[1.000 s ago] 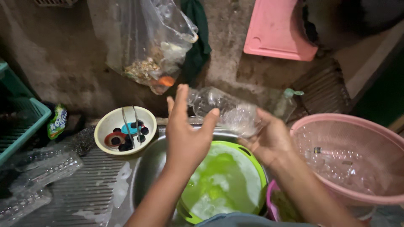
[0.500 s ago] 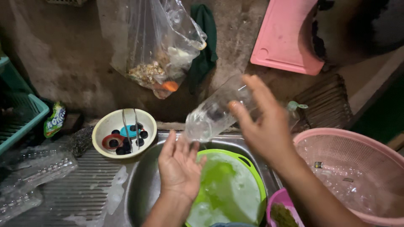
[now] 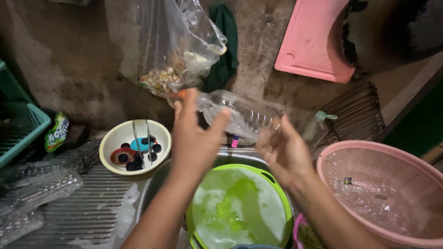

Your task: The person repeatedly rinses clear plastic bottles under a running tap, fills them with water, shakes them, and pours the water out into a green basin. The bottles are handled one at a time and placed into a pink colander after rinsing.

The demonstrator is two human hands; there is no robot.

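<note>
A clear plastic bottle is gripped by the left hand and the right hand above a green basin.

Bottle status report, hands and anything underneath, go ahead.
Left hand and right hand both on clear plastic bottle. Held level over soapy green basin. Nothing blocking.
</note>
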